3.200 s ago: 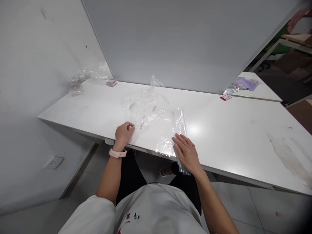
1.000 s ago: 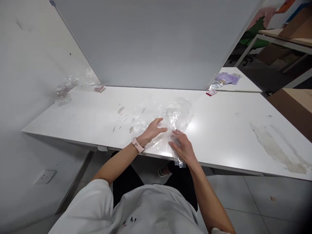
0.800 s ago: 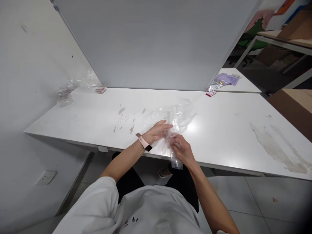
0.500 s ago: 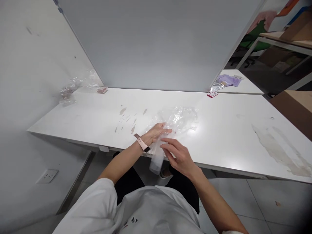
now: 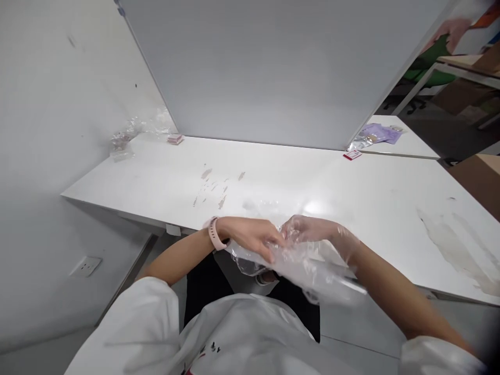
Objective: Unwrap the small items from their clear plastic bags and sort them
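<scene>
Plastic bag (image 5: 308, 265) bunched between left hand (image 5: 253, 238) and right hand (image 5: 312, 232).

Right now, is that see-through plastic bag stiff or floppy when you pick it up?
Probably floppy: the crumpled clear plastic bag sags and wrinkles around the right hand. It looks very light, since the left hand lifts it by a pinch. Its shiny film may be slippery.

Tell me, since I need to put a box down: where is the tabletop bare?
Bare: the white table between the brown smudges and the stain, behind both hands. Crowded: the near edge, where left hand and right hand hold the clear plastic bag; and the far-left corner with crumpled plastic.
</scene>
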Available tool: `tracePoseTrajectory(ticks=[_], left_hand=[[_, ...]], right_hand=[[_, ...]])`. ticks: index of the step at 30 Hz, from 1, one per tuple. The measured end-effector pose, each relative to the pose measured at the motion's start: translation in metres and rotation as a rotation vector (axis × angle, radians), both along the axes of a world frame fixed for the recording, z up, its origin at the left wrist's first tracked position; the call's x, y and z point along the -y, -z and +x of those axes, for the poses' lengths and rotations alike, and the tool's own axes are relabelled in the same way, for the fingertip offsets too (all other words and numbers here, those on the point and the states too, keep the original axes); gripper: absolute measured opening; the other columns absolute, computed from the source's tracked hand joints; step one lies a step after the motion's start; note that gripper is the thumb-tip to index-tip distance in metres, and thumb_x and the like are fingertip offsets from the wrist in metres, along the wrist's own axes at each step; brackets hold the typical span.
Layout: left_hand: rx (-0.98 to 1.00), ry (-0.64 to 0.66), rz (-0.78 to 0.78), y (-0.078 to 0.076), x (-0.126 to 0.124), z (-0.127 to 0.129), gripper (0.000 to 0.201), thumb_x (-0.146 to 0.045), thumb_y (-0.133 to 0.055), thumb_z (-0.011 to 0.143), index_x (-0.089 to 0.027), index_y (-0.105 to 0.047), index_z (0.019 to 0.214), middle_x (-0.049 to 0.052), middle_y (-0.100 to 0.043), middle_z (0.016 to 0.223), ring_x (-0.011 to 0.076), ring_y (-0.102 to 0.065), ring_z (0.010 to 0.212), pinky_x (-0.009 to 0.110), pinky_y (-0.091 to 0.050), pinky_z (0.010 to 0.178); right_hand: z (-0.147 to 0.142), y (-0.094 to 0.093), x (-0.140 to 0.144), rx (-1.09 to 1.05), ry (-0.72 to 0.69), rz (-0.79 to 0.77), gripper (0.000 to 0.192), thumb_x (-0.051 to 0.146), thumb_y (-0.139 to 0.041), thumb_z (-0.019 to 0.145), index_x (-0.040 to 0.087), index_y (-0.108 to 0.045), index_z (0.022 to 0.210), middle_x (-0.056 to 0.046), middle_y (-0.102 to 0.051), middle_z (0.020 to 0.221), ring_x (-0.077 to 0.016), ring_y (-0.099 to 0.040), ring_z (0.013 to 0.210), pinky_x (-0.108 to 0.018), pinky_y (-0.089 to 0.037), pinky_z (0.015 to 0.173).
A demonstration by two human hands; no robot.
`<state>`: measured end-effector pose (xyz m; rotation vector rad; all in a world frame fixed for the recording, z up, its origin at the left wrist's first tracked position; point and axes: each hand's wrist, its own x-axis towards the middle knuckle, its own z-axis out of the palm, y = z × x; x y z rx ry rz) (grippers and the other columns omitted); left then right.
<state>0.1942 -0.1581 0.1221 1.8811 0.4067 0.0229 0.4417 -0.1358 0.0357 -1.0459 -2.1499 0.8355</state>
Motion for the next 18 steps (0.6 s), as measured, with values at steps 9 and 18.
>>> tracePoseTrajectory(ticks=[9,18], left_hand=[[-0.071,-0.527,-0.275,0.048,-0.034,-0.011,0.018,-0.024,-0.085,0.062,-0.018,-0.069,0.066,-0.001,-0.063,0.066,0.0138,-0.056,0.063,0.027,-0.043,0.062],[0.211,-0.816,-0.690,0.051,-0.019,-0.015,0.033,-0.038,-0.087,0.068,-0.015,-0.066,0.078,0.006,-0.068,0.076,0.0170,-0.065,0.070,0.032,-0.054,0.069]], right_hand=[[-0.028,-0.058,0.012,-0.045,-0.378,-0.142,0.040,0.054,-0.047,0.098,0.025,-0.067,0.117,-0.008,-0.060,0.140,-0.0235,-0.063,0.119,-0.042,-0.055,0.096],[-0.047,-0.024,0.054,0.369,-0.184,0.384,0.062,0.024,-0.066,0.089,0.037,-0.049,0.147,-0.005,-0.042,0.158,-0.0333,-0.045,0.140,-0.049,-0.060,0.094]])
